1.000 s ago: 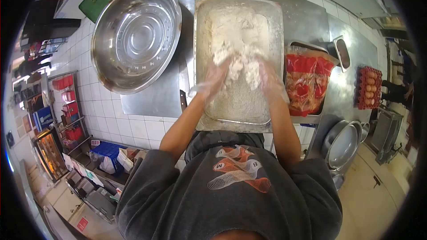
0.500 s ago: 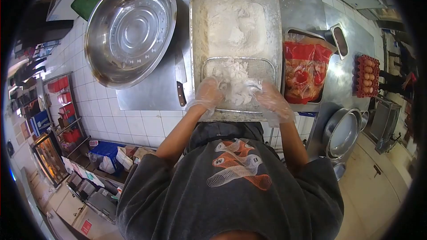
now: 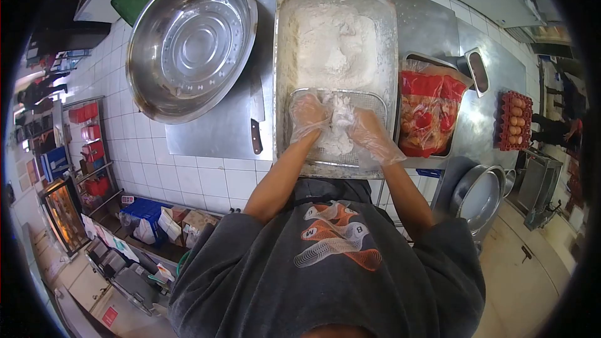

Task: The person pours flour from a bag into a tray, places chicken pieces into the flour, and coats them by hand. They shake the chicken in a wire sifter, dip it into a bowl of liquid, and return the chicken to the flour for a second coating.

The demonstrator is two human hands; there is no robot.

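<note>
A large metal pan [image 3: 280,37] holds white flour [image 3: 335,40], deepest toward its far end. At its near end lies a wire mesh basket [image 3: 369,96] with flour-coated pieces [image 3: 335,144]; their kind is hidden by the flour. Both my hands wear clear plastic gloves. My left hand [image 3: 308,114] is over the basket's left side with its fingers curled in; what they hold is hidden. From the right, my right hand [image 3: 370,130] pinches a white-coated piece [image 3: 342,111] near the basket's middle. The hands are close together, a small gap between them.
A big steel bowl [image 3: 194,50] and a knife [image 3: 256,136] lie to the left. On the right are a tray with bagged raw meat [image 3: 429,112], a small metal container [image 3: 477,70], an egg tray [image 3: 516,121] and a steel pot [image 3: 479,191]. People stand at the far right.
Both hands have moved forward and closer together over the basket. My left hand has shifted right and its fingers have curled in. The whole view has shifted slightly.
</note>
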